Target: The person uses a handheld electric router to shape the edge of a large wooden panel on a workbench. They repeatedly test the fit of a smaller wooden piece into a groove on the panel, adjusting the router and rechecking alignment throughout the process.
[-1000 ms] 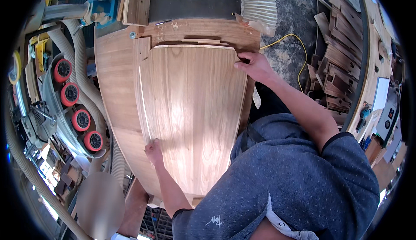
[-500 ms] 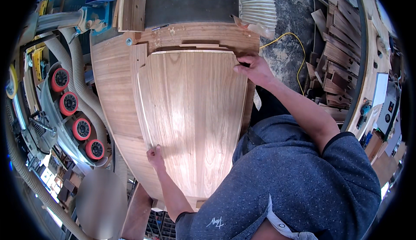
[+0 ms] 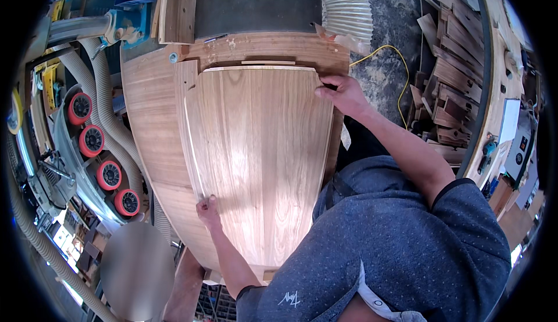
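Wood fills the middle of the view: a broad, pale-grained panel [image 3: 261, 165] that we see lying flat on a larger wooden board [image 3: 154, 107], its far corners clipped. Placing looks done as far as we can judge; both hands are at its edges, so letting go is still left, and we cannot tell whether any fixing or cutting is done. Our left hand [image 3: 208, 208] sits at the left edge toward the near end, fingers curled in; we cannot tell if they grip. Our right hand [image 3: 344, 95] is at the far right corner, thumb and forefinger only narrowly apart; whether they pinch the wood we cannot tell. Just beyond the far edge lies a thin strip [image 3: 268, 63].

Past the board we see a dark flat surface [image 3: 256, 2] and a ribbed hose [image 3: 346, 8]. To the right, a yellow cord [image 3: 401, 60] crosses the stained floor [image 3: 389, 14] near heaped offcuts [image 3: 450, 83]; to the left stand red-rimmed wheels [image 3: 92, 140].
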Available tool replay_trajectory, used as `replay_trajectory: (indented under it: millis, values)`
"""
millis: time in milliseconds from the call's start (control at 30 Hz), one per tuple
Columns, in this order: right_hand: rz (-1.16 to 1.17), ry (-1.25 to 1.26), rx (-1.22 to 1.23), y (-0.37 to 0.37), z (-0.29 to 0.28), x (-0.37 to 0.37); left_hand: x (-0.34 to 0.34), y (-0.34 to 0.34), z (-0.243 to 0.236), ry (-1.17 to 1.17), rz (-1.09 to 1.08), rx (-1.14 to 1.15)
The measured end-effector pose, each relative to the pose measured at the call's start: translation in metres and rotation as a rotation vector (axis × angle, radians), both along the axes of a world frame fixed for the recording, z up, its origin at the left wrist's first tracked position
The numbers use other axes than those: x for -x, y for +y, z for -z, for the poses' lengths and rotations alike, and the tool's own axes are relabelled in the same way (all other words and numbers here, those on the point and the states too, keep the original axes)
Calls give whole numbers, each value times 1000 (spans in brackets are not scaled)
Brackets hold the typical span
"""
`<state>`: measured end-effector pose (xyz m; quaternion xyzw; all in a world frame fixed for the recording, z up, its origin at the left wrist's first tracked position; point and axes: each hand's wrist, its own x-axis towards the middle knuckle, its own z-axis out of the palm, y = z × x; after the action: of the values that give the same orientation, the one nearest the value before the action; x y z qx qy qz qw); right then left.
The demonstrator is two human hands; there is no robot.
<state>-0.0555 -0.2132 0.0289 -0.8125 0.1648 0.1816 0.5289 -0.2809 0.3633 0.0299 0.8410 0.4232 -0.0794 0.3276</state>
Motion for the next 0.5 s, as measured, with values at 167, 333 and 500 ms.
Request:
replay_trajectory:
  millis: [167, 333, 500]
  values:
    - [-27, -32, 44, 2, -10, -2, 3, 6, 5, -35, 13, 11]
    - [-16, 16, 53, 4, -22, -5, 0, 3, 2, -7, 1, 16]
    - [-31, -39, 87, 2, -10, -1, -4, -2, -2, -19, -10, 33]
